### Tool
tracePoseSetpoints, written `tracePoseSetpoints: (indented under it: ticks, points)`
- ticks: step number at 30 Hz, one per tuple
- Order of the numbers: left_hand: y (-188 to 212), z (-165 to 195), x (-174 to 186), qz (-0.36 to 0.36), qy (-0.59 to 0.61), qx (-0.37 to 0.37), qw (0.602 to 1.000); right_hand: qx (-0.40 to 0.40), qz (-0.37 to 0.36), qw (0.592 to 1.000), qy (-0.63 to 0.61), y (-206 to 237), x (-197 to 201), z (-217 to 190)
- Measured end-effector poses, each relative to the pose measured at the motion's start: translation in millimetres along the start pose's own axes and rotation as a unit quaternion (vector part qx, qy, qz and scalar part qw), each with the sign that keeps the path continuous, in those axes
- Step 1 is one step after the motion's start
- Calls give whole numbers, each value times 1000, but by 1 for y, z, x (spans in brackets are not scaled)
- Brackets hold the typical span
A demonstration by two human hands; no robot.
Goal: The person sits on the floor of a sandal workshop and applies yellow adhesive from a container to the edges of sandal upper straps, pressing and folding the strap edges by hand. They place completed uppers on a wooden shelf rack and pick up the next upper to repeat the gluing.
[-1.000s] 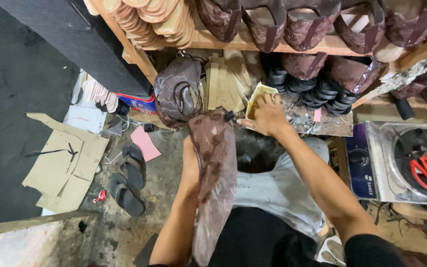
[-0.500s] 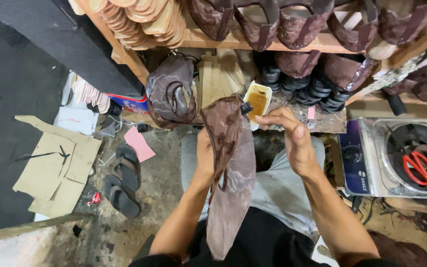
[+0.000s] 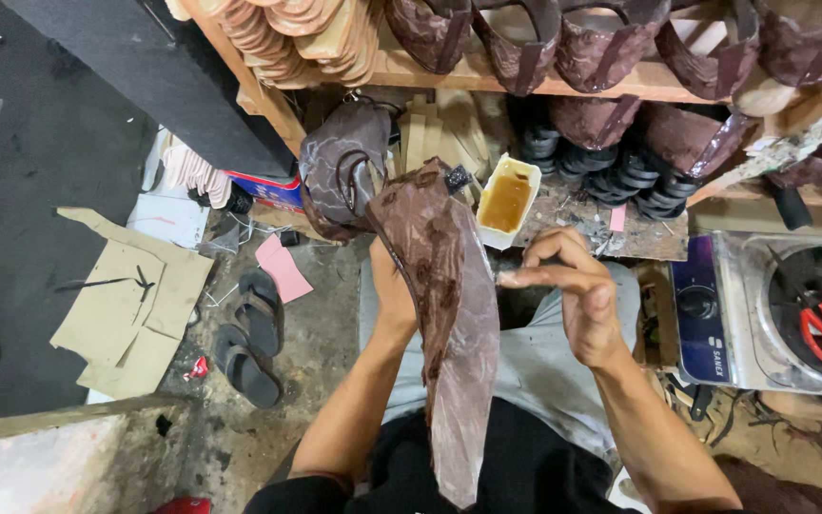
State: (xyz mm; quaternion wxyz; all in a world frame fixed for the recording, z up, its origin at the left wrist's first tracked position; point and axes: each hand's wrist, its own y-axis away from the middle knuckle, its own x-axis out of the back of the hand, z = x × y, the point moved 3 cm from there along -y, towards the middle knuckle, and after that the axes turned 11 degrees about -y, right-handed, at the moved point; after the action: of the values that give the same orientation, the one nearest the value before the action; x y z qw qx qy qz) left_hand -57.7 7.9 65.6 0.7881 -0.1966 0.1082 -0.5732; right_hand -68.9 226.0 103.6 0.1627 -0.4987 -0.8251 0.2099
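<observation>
Head view: the right hand [image 3: 577, 290] has come back from the glue tub [image 3: 508, 200], fingers pinched on a small brush whose tip meets the brown strip [image 3: 444, 305]. The left hand [image 3: 394, 286], behind the strip, grips it upright below the tub. Earlier, that hand reached to the tub.

The left hand [image 3: 394, 290] holds up a brown cloth [image 3: 444, 314]. The right hand [image 3: 577, 295] pinches a small brush by it.
</observation>
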Motion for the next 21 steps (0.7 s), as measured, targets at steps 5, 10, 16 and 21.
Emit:
tracePoseSetpoints:
  ticks: [5,10,16,21]
  points:
    - [7,-9,-16,-28,30,-23,999,16,-5,996,93,-12,4,-3]
    - [14,-54,-2,85,155,102,979,57,-32,993,102,-5,-8,-7]
    - [17,-60,11,80,-78,-61,992,-43,9,991,-129,20,-17,-4]
    - [23,-49,-31,-24,382,324,865,-207,154,942,-213,17,-11,18]
